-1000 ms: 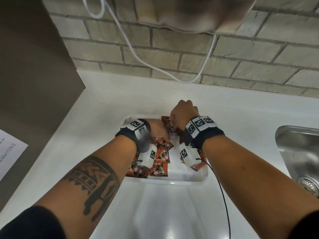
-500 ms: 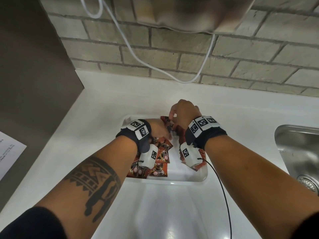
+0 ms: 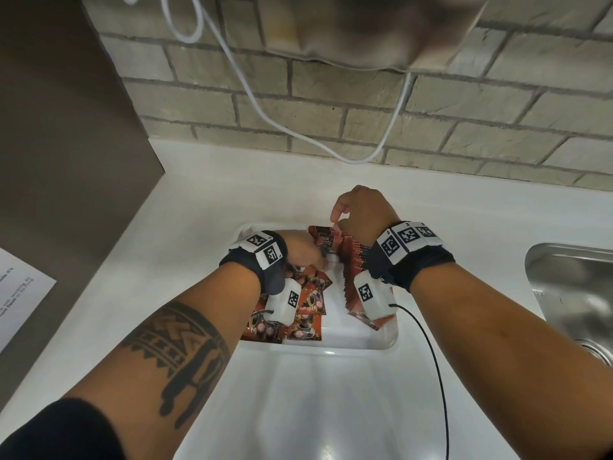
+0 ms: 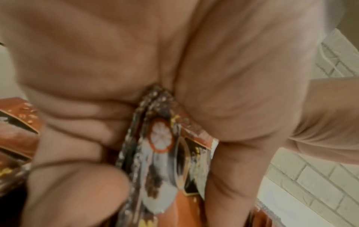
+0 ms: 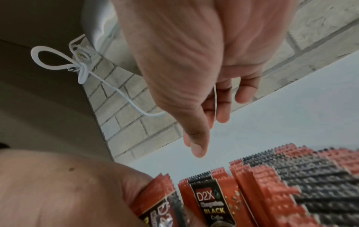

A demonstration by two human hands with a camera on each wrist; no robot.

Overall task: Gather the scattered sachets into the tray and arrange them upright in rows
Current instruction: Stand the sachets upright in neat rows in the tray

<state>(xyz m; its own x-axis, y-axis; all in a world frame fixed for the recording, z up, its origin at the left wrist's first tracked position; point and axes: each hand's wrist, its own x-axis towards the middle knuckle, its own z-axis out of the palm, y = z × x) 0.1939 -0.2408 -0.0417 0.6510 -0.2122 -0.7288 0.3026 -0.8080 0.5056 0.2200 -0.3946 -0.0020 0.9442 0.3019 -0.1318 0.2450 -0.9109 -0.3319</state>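
A white tray (image 3: pixel 360 349) sits on the white counter. Down its right side stands a row of upright red-and-black sachets (image 3: pixel 352 257), seen close in the right wrist view (image 5: pixel 291 184). Loose sachets (image 3: pixel 310 305) lie flat in the tray's left half, partly under my left wrist. My left hand (image 3: pixel 320 257) grips a few sachets (image 4: pixel 161 145) edge-on beside the row's far end; the same sachets (image 5: pixel 155 198) show in the right wrist view. My right hand (image 3: pixel 336 220) hovers just above the row's far end, fingers (image 5: pixel 221 110) loose and holding nothing.
A steel sink (image 3: pixel 570 293) is set in the counter at the right. A white cable (image 3: pixel 298 134) loops down the brick wall behind the tray. A brown panel (image 3: pixel 66 161) bounds the left side, with a paper sheet (image 3: pixel 16 300) on it.
My right hand has lifted off the tops of the upright sachets and let go. My left hand has stayed low in the tray with its sachets.
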